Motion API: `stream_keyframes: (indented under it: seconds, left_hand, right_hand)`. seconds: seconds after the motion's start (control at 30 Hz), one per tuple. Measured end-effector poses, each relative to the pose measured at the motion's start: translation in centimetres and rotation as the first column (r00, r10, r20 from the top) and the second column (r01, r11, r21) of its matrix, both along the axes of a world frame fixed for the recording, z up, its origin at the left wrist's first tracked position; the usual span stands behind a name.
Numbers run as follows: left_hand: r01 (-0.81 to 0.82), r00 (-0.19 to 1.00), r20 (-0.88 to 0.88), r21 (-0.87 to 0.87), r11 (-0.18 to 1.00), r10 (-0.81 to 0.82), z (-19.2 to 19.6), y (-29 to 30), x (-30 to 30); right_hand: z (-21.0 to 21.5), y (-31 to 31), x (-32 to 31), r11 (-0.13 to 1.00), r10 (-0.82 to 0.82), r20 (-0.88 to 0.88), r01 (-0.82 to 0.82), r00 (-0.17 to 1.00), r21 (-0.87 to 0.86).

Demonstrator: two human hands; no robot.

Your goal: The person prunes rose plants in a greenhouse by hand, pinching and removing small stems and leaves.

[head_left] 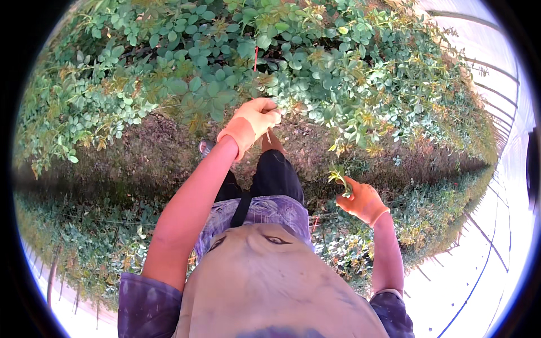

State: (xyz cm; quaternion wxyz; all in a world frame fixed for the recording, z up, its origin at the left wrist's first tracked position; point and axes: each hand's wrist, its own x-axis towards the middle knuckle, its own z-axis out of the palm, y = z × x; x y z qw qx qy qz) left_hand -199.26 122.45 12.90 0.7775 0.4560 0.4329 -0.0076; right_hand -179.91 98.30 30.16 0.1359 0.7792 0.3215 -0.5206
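Observation:
My left hand [255, 123], in an orange glove, reaches forward to the near edge of a leafy green bush row [214, 84]. Its fingers are curled closed by the leaves; what lies inside them is hidden, though a thin pale strand hangs just below. A thin red string [256, 59] runs up among the leaves beyond that hand. Off to the right and lower, my right hand [363, 203], also gloved in orange, is closed around a small leafy sprig [341, 179] whose green tips stick out past the thumb and fingers.
Bare brown soil [152, 149] forms a path between the front row and a second plant row [101, 219] behind me. My legs in dark trousers [276, 174] stand on it. Pale sheeting with curved ribs [490, 67] rises at the right.

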Motion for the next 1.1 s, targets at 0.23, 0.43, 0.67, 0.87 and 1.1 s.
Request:
stream_keyframes:
  seconds: [0.23,0.43,0.67,0.87,1.1]
  left_hand:
    - [0.266,0.963,-0.124,0.293,0.918,-0.240,1.7,-4.6,-14.1]
    - [0.235,0.972,-0.101,0.357,0.904,-0.213,3.7,-6.2,-15.8]
    - [0.176,0.984,-0.074,0.405,0.897,-0.160,4.3,-7.0,-15.5]
    - [0.245,0.962,-0.223,0.440,0.864,-0.159,2.2,-7.5,-10.1]
    - [0.352,0.934,-0.152,0.552,0.756,-0.323,2.1,-12.3,9.1]
  right_hand:
    - [-2.7,-11.3,-5.5,0.987,0.032,0.125,-0.011,0.992,-0.162]
    - [-2.9,-15.2,-6.0,0.995,-0.090,0.227,0.078,0.970,0.062]
    - [-6.2,-17.0,-4.4,0.959,-0.168,0.225,0.107,0.960,0.261]
    - [-9.1,-20.2,-0.8,0.940,-0.190,0.118,0.146,0.975,0.310]
    - [-12.7,-27.3,7.2,0.953,-0.196,0.099,0.165,0.976,0.255]
